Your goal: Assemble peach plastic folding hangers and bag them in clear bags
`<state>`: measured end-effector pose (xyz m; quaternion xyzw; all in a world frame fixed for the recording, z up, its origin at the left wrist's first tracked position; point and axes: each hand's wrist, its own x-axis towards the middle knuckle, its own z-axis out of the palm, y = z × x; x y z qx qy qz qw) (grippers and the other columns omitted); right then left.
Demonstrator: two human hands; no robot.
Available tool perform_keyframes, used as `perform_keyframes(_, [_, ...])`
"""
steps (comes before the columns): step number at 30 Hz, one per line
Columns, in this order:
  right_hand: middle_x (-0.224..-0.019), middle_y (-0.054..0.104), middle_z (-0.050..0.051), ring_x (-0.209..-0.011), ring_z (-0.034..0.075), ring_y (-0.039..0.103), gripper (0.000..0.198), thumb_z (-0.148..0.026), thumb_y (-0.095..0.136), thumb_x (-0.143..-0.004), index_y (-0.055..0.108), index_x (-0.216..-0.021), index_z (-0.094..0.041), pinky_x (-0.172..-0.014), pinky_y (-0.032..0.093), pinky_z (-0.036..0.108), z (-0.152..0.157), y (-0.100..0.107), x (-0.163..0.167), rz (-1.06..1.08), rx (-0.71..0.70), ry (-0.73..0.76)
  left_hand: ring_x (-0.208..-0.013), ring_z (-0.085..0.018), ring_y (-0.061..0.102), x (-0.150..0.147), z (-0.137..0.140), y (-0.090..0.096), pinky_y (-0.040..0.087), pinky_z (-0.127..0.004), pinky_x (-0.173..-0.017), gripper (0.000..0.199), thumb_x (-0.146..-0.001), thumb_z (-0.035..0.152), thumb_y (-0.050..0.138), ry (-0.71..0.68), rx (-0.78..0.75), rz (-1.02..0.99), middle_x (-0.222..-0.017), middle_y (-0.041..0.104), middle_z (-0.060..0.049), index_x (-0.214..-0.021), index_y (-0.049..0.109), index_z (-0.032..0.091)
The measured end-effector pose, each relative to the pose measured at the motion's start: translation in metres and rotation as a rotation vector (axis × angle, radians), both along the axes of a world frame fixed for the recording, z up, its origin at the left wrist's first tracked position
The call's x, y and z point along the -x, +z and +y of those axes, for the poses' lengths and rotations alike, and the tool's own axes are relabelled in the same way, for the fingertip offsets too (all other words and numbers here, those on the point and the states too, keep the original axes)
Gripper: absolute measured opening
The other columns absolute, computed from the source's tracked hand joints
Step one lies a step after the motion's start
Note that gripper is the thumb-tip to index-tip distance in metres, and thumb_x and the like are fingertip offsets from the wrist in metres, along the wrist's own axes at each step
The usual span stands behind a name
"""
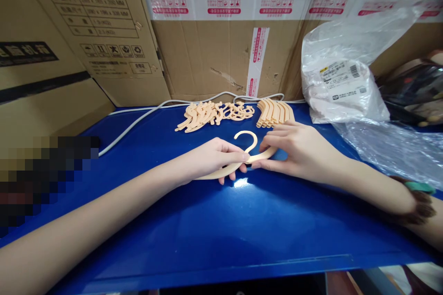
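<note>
A cream plastic clothes hanger (260, 156) is held low over the blue table, its curved hook pointing up and opening to the left. My left hand (223, 156) is closed on it near the base of the hook, thumb on top and fingertips underneath. Its left arm runs beneath that hand. My right hand (296, 150) grips the hanger's right arm between thumb and fingers and covers its end. Just behind the hands lie a loose heap of cream hook pieces (214, 114) and a neat stack of curved cream arm pieces (273, 113).
The blue table (221, 235) has a white cable (138, 125) along its back. Cardboard boxes (214, 50) form a wall behind and at left. A labelled clear plastic bag (342, 80) stands at back right, with plastic film (394, 147) before it. A pixelated patch covers the left edge.
</note>
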<state>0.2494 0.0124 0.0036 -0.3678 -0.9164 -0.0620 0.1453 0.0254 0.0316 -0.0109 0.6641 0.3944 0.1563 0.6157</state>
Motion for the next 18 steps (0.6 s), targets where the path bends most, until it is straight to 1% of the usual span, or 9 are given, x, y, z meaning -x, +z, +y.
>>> perform_keyframes(2, [-0.077, 0.067, 0.008, -0.078, 0.023, 0.060, 0.052, -0.064, 0.049, -0.091, 0.068, -0.081, -0.017, -0.076, 0.039, 0.035, 0.0009, -0.0008, 0.0003, -0.019, -0.041, -0.009, -0.055, -0.009, 0.060, 0.0002, 0.0004, -0.0004, 0.047, -0.017, -0.041, 0.019, -0.086, 0.033, 0.064, 0.003, 0.005, 0.003, -0.080, 0.070, -0.002, -0.084, 0.073, 0.016])
perform_keyframes(6, [-0.094, 0.067, 0.014, -0.090, 0.028, 0.062, 0.060, -0.070, 0.045, -0.089, 0.065, -0.096, -0.014, -0.078, 0.045, 0.038, 0.0026, -0.0053, 0.0002, -0.001, -0.078, -0.068, -0.050, -0.008, 0.057, 0.0003, -0.0003, 0.0010, 0.047, -0.017, -0.041, 0.020, -0.085, 0.034, 0.066, 0.013, 0.007, 0.017, -0.076, 0.069, -0.001, -0.082, 0.073, 0.016])
perform_keyframes(9, [-0.108, 0.066, 0.017, -0.101, 0.030, 0.062, 0.064, -0.070, 0.048, -0.087, 0.061, -0.108, -0.011, -0.085, 0.047, 0.041, 0.0029, -0.0085, -0.0001, 0.044, -0.140, -0.062, -0.050, -0.008, 0.058, 0.0010, 0.0003, 0.0007, 0.047, -0.017, -0.040, 0.020, -0.086, 0.034, 0.066, 0.011, 0.006, 0.013, -0.077, 0.069, -0.002, -0.081, 0.073, 0.016])
perform_keyframes(13, [-0.124, 0.062, 0.018, -0.114, 0.032, 0.058, 0.064, -0.064, 0.051, -0.089, 0.054, -0.126, -0.012, -0.094, 0.046, 0.045, 0.0014, -0.0087, 0.0007, 0.058, -0.198, -0.024, -0.053, -0.009, 0.060, 0.0028, 0.0033, -0.0034, 0.048, -0.017, -0.041, 0.021, -0.087, 0.035, 0.065, -0.021, -0.008, -0.001, -0.080, 0.070, -0.002, -0.084, 0.072, 0.016])
perform_keyframes(15, [-0.123, 0.062, 0.017, -0.113, 0.032, 0.058, 0.059, -0.060, 0.050, -0.092, 0.054, -0.128, -0.014, -0.092, 0.047, 0.045, 0.0001, -0.0076, 0.0015, 0.040, -0.213, -0.007, -0.052, -0.008, 0.059, 0.0034, 0.0041, -0.0047, 0.048, -0.016, -0.042, 0.020, -0.086, 0.035, 0.065, -0.036, -0.026, 0.008, -0.077, 0.069, -0.002, -0.084, 0.072, 0.016])
perform_keyframes(18, [-0.107, 0.065, 0.014, -0.100, 0.029, 0.060, 0.050, -0.055, 0.050, -0.094, 0.060, -0.121, -0.014, -0.083, 0.047, 0.041, -0.0020, -0.0066, 0.0027, 0.030, -0.230, 0.028, -0.051, -0.008, 0.059, 0.0029, 0.0032, -0.0034, 0.049, -0.016, -0.042, 0.020, -0.085, 0.034, 0.066, -0.037, -0.030, 0.019, -0.075, 0.068, -0.002, -0.084, 0.071, 0.015])
